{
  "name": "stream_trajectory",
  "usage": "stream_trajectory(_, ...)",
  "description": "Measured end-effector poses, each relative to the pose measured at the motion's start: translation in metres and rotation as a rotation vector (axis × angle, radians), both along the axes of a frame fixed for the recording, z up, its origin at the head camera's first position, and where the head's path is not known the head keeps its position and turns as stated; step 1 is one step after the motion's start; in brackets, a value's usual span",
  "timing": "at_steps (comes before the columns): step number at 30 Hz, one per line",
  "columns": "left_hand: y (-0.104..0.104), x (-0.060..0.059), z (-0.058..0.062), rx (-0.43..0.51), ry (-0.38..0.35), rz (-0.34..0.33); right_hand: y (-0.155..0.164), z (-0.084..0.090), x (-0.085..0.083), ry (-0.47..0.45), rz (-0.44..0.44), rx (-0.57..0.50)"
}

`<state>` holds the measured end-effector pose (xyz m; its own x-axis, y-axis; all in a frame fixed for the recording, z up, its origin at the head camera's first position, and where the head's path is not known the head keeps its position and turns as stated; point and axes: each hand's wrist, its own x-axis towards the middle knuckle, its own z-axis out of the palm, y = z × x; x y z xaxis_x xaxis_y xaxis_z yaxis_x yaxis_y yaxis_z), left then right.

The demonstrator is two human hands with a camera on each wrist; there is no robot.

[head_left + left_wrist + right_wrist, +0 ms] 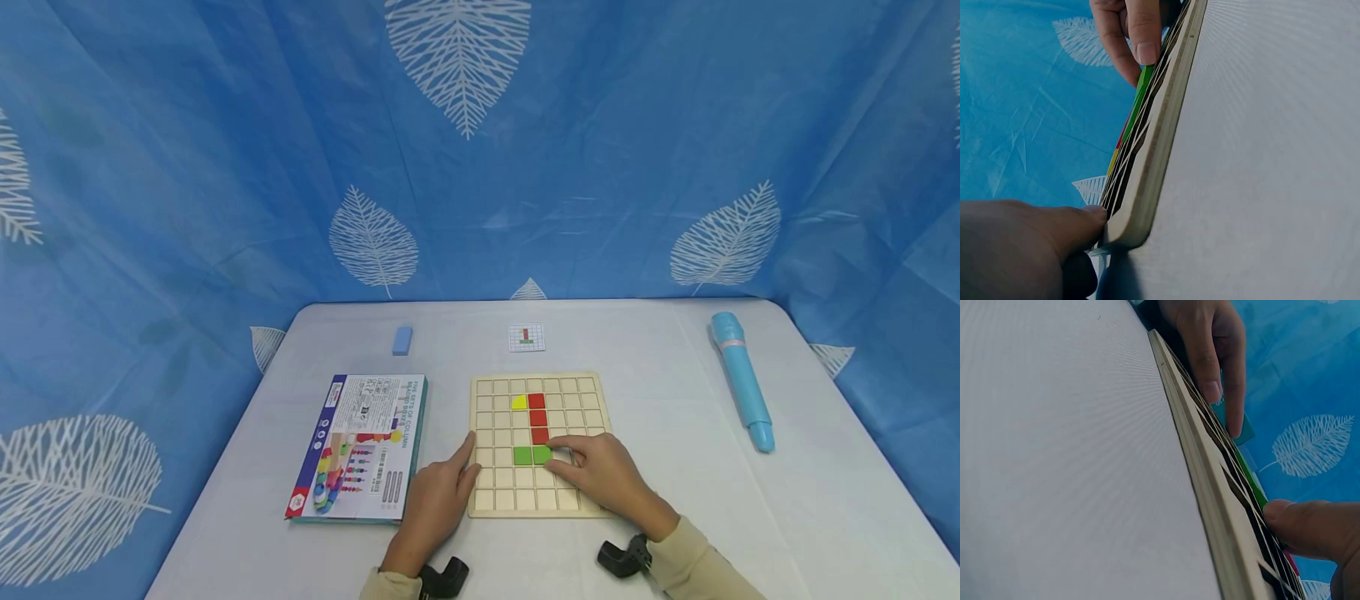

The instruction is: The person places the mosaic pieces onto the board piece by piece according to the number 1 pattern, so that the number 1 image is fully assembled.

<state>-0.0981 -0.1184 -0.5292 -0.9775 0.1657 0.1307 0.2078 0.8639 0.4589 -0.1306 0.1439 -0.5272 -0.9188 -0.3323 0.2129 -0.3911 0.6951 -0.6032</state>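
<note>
A wooden grid board (546, 500) lies on the table in front of me. My right hand (606, 473) holds thumb and index finger at the right green square tile (541, 454), pinching it in its cell. Another green tile (522, 456) sits directly left of it. Above them several red tiles (537, 417) form a column, with a yellow piece (519, 402), one corner rounded, beside the top one. My left hand (437, 498) rests thumb and index finger, fairly straight, against the board's left edge. In the left wrist view, the right thumb (1146, 44) touches the green strip.
A boxed bead set (360, 450) lies left of the board. Behind stand a small blue block (402, 340) and a pattern card (527, 337) with a coloured figure on a grid. At the right lies a light-blue microphone-shaped tube (742, 379). A blue leaf-print curtain (562, 167) hangs behind.
</note>
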Motion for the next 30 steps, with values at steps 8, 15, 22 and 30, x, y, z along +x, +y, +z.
stream_trajectory(8, 0.001, 0.000, 0.000, 0.014, 0.005, -0.001, 0.000, 0.000, 0.000, 0.031, -0.002, -0.001)
stream_trajectory(15, 0.001, 0.000, 0.001, 0.013, 0.014, -0.005, 0.001, 0.000, 0.001, 0.011, -0.012, -0.008)
stream_trajectory(22, 0.001, 0.000, 0.001, 0.008, -0.002, -0.004, 0.005, 0.003, 0.001, -0.007, -0.013, -0.055)
stream_trajectory(30, 0.000, 0.000, 0.002, -0.003, -0.016, -0.002, 0.019, 0.015, 0.003, 0.031, -0.006, -0.124)
